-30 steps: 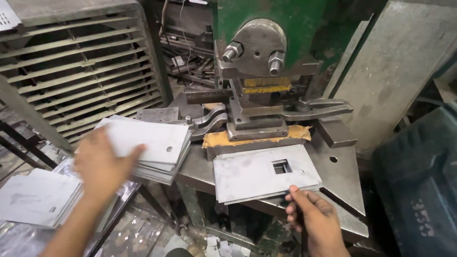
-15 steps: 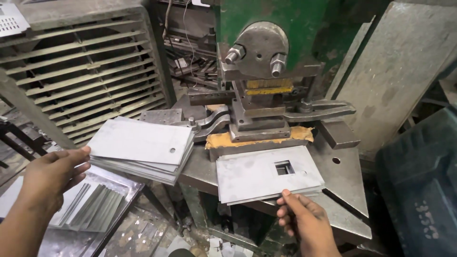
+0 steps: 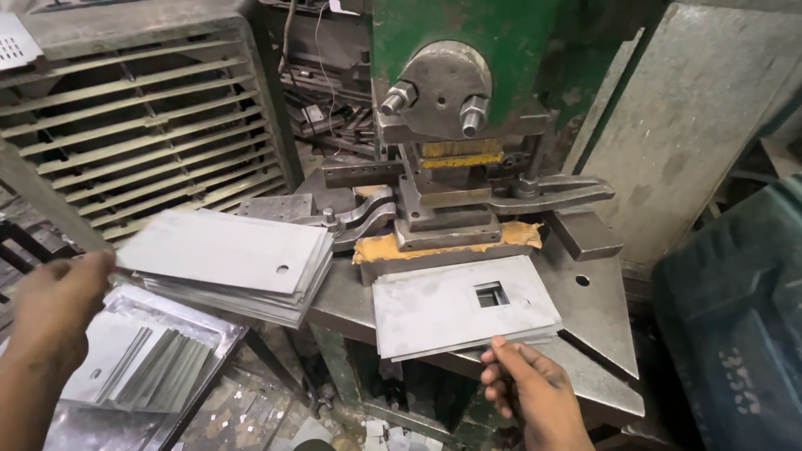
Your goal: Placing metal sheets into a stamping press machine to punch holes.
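A grey metal plate with a square hole (image 3: 443,305) lies flat on the press bed (image 3: 597,309), just in front of the punch die (image 3: 447,221). My right hand (image 3: 535,392) pinches its front edge, thumb on top. A stack of blank metal plates (image 3: 230,263), each with a small round hole, rests to the left of the die, overhanging the bed. My left hand (image 3: 54,305) is at the stack's left end, its fingers closed on the corner of the top plate.
The green press body (image 3: 468,42) rises behind the die, with a clamp arm (image 3: 551,194) reaching right. More plates (image 3: 146,367) lie fanned in a tray below the stack. A slatted metal rack (image 3: 142,142) stands at the left, a dark teal bin (image 3: 735,317) at the right.
My left hand has slid from the top of the blank stack to its left end and taken the top plate's corner. My right hand stays at the punched plate's front edge.
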